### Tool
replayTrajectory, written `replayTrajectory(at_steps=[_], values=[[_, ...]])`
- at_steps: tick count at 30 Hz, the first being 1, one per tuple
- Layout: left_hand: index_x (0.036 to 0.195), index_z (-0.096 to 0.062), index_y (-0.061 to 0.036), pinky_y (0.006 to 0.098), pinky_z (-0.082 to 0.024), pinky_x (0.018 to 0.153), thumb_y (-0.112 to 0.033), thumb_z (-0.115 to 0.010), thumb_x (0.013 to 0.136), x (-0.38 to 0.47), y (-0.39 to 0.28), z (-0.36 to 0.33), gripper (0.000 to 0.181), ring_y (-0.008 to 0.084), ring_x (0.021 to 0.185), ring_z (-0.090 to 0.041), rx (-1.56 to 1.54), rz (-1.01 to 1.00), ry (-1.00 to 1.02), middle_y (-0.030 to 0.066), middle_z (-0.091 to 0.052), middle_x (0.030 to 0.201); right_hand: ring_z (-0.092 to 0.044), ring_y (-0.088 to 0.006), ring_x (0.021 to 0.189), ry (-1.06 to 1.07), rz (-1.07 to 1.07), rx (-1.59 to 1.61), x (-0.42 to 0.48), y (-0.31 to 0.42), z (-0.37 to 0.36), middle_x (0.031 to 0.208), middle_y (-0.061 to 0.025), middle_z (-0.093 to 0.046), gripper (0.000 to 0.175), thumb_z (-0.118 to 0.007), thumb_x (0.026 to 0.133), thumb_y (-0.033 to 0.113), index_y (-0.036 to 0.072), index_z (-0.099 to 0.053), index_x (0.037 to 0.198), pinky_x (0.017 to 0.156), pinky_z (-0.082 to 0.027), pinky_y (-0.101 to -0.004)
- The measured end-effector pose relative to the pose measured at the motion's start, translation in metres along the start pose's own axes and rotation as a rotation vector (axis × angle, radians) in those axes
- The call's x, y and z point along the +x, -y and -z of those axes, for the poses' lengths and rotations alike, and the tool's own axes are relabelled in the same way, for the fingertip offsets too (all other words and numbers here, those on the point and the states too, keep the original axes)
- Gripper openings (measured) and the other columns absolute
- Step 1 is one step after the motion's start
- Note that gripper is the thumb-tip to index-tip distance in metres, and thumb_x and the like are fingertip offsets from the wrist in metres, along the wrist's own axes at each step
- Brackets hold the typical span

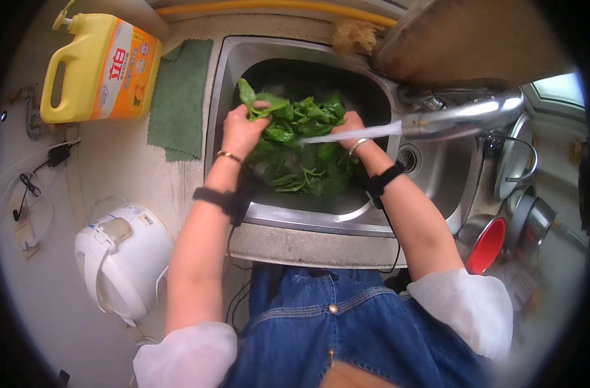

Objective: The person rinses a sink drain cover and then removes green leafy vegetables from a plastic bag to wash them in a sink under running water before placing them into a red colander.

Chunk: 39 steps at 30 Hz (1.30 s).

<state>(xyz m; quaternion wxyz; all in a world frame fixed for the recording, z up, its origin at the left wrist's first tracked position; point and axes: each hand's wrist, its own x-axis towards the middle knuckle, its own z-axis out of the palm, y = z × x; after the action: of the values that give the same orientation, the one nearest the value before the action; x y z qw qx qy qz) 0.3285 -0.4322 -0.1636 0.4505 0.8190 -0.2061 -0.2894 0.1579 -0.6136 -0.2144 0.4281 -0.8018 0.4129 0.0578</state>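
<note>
A stainless steel sink basin (372, 213) holds dark water with green leafy vegetables (307, 119) in it. My left hand (244, 128) grips stems and leaves at the left of the bunch, with a large leaf standing up above the thumb. At the bunch's right side my right hand (350, 127) is closed around more of the greens; its fingertips are partly hidden by leaves. From the metal faucet (460, 119) a stream of water (348, 135) runs leftward, passing in front of my right hand onto the leaves. More greens (300, 179) float nearer the basin's front.
Left of the sink lie a green cloth (181, 102) and a yellow detergent jug (81, 68). A white rice cooker (125, 257) is at the lower left. A smaller basin with a drain (409, 157), pots and a red-lined bowl (486, 245) are on the right. A loofah-like scrubber (355, 36) sits behind.
</note>
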Motion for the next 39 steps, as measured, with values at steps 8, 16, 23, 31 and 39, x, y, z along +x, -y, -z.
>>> replayTrajectory(at_steps=[8,16,23,31,39], values=[[0.126,-0.046,-0.0159,0.0385,-0.028,0.1,-0.01,-0.067,0.067,-0.089,-0.056,0.034,0.063,0.0315,0.123,-0.031,0.066,-0.475,0.199,0.016,-0.034,0.133,-0.039,-0.0318,0.117,0.003,0.592,-0.026,-0.09,0.039,0.049,0.122,-0.0195,-0.045,0.059,-0.072,0.059,0.015,0.004,-0.052,0.113,0.098,-0.031,-0.0431],[0.139,-0.02,-0.0246,0.0557,-0.03,0.095,-0.029,-0.077,0.061,-0.085,-0.012,-0.004,0.096,0.0444,0.129,-0.015,0.683,-0.13,0.437,0.0147,-0.002,0.146,-0.016,-0.0404,0.129,0.296,0.127,-0.657,-0.083,0.042,0.027,0.143,-0.0204,-0.009,0.086,-0.071,0.063,0.042,0.013,-0.031,0.133,0.096,-0.028,-0.0564],[0.138,0.01,-0.0341,0.0622,-0.031,0.093,-0.049,-0.079,0.052,-0.022,0.012,-0.063,0.125,0.0431,0.131,0.0,1.148,0.398,0.718,0.0071,0.015,0.145,0.0,-0.0471,0.13,0.433,-0.155,-0.823,-0.043,0.041,-0.052,0.146,-0.0147,0.006,0.108,-0.069,0.058,0.059,0.025,-0.008,0.141,0.096,-0.022,-0.0652],[0.14,-0.012,-0.0295,0.0516,-0.036,0.097,-0.033,-0.069,0.072,0.012,0.061,-0.095,0.088,0.0319,0.133,-0.01,1.209,0.354,0.631,0.0084,-0.002,0.146,-0.014,-0.0412,0.13,0.428,-0.304,-0.775,-0.01,0.019,-0.077,0.144,-0.0171,-0.011,0.08,-0.065,0.071,0.035,0.018,-0.025,0.138,0.102,-0.021,-0.0561],[0.096,-0.064,-0.007,0.0342,-0.048,0.08,-0.008,-0.058,0.07,0.017,0.042,-0.03,0.027,0.031,0.091,-0.058,0.428,-0.062,0.16,0.0161,-0.06,0.097,-0.053,-0.0383,0.097,0.074,-0.109,-0.066,0.008,0.018,-0.027,0.115,-0.0236,-0.049,0.038,-0.064,0.063,0.01,0.002,-0.06,0.099,0.079,-0.046,-0.0378]])
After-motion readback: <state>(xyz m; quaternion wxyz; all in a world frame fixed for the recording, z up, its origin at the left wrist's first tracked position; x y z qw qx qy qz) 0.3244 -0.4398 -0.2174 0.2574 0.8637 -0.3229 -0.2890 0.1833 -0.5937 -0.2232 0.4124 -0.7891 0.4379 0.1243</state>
